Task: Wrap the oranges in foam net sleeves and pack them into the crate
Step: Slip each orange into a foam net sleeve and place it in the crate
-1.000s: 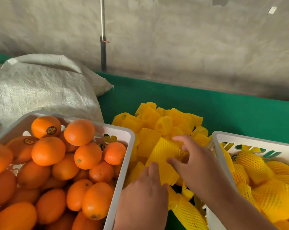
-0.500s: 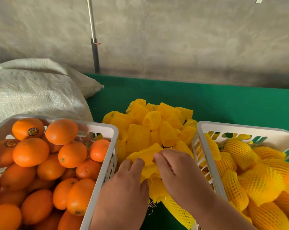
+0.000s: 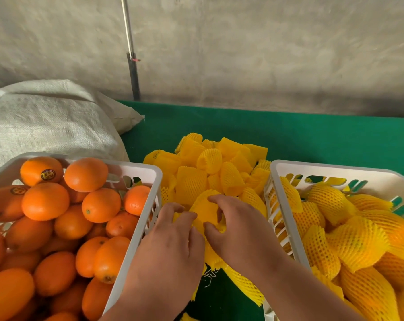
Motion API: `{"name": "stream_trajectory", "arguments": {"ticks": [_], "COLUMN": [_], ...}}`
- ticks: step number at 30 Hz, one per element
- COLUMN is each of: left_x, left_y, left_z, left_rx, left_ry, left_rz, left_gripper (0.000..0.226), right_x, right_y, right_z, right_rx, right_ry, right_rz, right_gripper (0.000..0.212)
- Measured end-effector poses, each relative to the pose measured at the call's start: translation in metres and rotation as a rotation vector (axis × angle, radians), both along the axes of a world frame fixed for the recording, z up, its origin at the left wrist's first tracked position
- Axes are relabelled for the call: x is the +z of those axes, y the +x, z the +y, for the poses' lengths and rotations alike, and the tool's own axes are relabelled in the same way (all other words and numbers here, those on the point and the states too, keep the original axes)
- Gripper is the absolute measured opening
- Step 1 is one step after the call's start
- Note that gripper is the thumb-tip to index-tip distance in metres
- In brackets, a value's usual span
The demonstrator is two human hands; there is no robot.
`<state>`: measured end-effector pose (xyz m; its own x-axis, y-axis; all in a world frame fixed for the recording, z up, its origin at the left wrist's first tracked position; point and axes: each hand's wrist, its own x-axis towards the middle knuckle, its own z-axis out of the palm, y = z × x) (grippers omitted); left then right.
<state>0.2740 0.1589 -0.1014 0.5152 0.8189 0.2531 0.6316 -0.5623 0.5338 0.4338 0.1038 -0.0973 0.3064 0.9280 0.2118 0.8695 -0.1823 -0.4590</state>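
At the far left a grey woven sack (image 3: 45, 126) lies on the green worktop (image 3: 289, 135), behind a white crate (image 3: 150, 172) that is full of bare oranges (image 3: 45, 201). Two of the oranges at the back carry a small round sticker.

Just to the right of this crate the left hand (image 3: 171, 249) comes in from the bottom edge. Its fingers are curled and their tips press on the left edge of one yellow foam net sleeve (image 3: 204, 209). The right hand (image 3: 240, 230) is on the other side of the same sleeve: the thumb and the bent fingers pinch it, and the fingertips go into its folded mouth. So both hands hold this one sleeve between them, close together, nearly touching each other. The sleeve is at the near side of a loose pile of yellow sleeves (image 3: 210, 167), which lies on the worktop between the two crates.

At the right stands a second white crate (image 3: 335, 170). It holds wrapped oranges (image 3: 358, 244), each one inside a yellow net, packed close to each other up to the rim.

Behind the worktop there is a grey wall, and a thin metal pole (image 3: 132, 66) stands against it.
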Motion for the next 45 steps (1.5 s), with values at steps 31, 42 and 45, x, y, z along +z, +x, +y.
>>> {"name": "stream_trajectory", "arguments": {"ticks": [31,42,45], "left_x": [0.025,0.026,0.029], "left_y": [-0.080,-0.070,-0.074], "left_z": [0.078,0.133,0.134], "left_rx": [0.533,0.612,0.596], "left_ry": [0.226,0.188,0.172], "left_rz": [0.052,0.278,0.219], "left_gripper": [0.049,0.071,0.069], "right_x": [0.003,0.002,0.002], "right_y": [0.004,0.003,0.003], "right_z": [-0.003,0.000,0.000], "right_rx": [0.098,0.100,0.099], "right_ry": [0.035,0.039,0.033], "right_rz": [0.099,0.122,0.119], "right_gripper": [0.035,0.031,0.030]}}
